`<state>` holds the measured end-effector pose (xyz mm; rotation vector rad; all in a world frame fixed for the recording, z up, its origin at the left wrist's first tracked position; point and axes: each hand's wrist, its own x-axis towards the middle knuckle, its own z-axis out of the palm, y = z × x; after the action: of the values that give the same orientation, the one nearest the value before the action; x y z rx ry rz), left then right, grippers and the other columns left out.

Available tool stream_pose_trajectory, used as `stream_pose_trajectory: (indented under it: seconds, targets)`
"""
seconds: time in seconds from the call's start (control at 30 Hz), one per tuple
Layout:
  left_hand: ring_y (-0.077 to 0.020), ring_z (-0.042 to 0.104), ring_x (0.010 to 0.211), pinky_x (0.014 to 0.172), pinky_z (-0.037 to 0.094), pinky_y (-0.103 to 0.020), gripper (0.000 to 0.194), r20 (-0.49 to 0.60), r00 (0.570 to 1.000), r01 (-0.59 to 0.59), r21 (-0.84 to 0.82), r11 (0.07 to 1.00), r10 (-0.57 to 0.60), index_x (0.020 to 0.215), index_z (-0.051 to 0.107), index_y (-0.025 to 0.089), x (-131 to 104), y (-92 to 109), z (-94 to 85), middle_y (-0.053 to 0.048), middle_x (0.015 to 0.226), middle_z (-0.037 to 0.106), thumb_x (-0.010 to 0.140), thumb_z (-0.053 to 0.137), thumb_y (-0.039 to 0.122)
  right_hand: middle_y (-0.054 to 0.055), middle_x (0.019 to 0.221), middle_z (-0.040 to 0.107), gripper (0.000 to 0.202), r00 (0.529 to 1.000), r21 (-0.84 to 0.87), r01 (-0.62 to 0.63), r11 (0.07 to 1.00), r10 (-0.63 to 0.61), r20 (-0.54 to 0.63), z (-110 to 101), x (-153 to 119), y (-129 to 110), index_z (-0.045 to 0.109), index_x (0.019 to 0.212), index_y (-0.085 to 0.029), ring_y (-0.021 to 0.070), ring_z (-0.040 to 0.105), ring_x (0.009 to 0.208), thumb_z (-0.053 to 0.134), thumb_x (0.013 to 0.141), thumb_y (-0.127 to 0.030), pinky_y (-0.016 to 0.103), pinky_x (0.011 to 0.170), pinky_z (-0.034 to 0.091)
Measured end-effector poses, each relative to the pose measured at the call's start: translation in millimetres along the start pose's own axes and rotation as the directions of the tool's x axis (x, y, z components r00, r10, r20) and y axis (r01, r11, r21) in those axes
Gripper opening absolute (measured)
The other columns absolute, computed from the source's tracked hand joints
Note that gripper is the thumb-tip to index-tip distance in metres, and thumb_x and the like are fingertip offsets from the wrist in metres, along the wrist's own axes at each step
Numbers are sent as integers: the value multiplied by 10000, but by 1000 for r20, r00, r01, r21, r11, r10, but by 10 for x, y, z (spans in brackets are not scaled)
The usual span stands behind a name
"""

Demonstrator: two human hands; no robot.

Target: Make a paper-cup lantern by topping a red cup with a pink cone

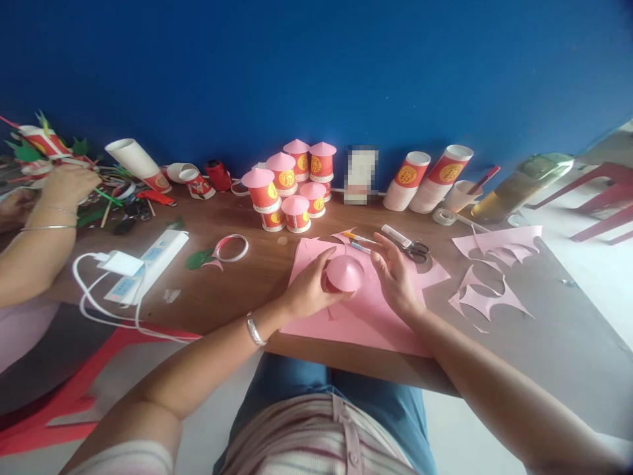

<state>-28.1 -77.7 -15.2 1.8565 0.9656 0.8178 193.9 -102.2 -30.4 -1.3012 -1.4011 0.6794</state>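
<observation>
My left hand (311, 284) is wrapped round the side of a red paper cup with a pink paper cone (345, 272) on top. To the right of the cone, my right hand (395, 274) is raised with its fingers apart and nothing in it. Both hands are over a large pink paper sheet (366, 320) at the table's front edge. Beyond them lie an orange pen (353, 237), a white glue stick (395, 235) and black-handled scissors (418, 251). Several finished red cups with pink cone tops (281, 163) stand in a group at the back.
Stacked paper cups (440, 178), a tape roll (444, 216) and a bottle (521, 188) stand back right. Pink scraps (487, 297) lie on the right. A power strip (148, 267) with white cables is on the left, near another person's hand (72, 185).
</observation>
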Motion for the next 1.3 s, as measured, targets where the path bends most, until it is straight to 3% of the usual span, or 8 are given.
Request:
stream_pose_trajectory:
  seconds: [0.13,0.23,0.47,0.63,0.73,0.83,1.07,1.3]
  targets:
    - [-357,556,1448,1221,443,-503,927,-40,997,-68,-78,995,65,1513,483,241,185,126,-15,-185,1568,570,727,952,387,171,1315,760,669,997,32,-37,999,39,-66,-57,86,78,527,1461,-240,346,658,1340,572,995,-717,569,1126,524]
    - [-325,594,1400,1206,457,-476,848,-4,997,-76,-162,984,76,1460,524,250,301,196,-19,-163,1547,596,733,945,360,156,1285,770,686,993,72,-41,997,49,-106,-96,157,177,532,1443,-247,329,675,1308,570,978,-750,552,1127,519]
    - [-363,546,1466,1233,428,-505,778,82,991,-94,-121,988,104,1390,577,234,355,130,-42,-186,1550,584,720,950,372,167,1339,750,715,996,51,-29,998,33,-80,-93,163,189,493,1475,-240,320,668,1335,562,982,-754,543,1108,540]
    - [-367,379,1607,1296,352,-558,1001,206,966,-118,-189,975,157,1609,398,295,296,29,-195,-175,1715,399,757,920,352,147,1459,695,665,989,-38,139,990,-137,48,-108,71,-4,425,1575,-272,309,642,1396,558,1038,-643,563,1178,509]
    - [-304,324,1641,1326,302,-541,837,106,984,-118,-225,967,144,1664,304,312,239,27,-250,-152,1736,375,956,745,378,148,1504,663,686,958,-122,279,952,-268,101,-110,23,-82,351,1636,-277,311,608,1439,559,1059,-583,577,1214,475]
    - [-292,398,1606,1336,278,-547,743,-9,977,-213,-150,966,214,1657,323,282,217,46,-231,-161,1660,498,1013,682,372,156,1519,650,722,936,-165,346,924,-327,130,-73,-12,-113,290,1665,-273,313,590,1457,589,1061,-533,574,1209,481]
    - [-314,618,1432,1227,483,-519,766,-28,927,-373,35,927,374,1599,409,241,266,-28,-154,-183,1472,677,947,784,385,147,1451,703,709,919,-273,393,878,-373,124,2,-45,-118,315,1645,-265,320,642,1400,661,1042,-407,579,1134,547]
    - [-309,711,1310,1125,602,-461,659,-34,938,-345,37,938,346,1528,511,249,291,37,-158,-170,1456,686,946,779,404,145,1423,721,697,910,-312,414,855,-399,115,18,-46,-121,325,1641,-264,313,681,1352,669,1041,-349,548,1093,583]
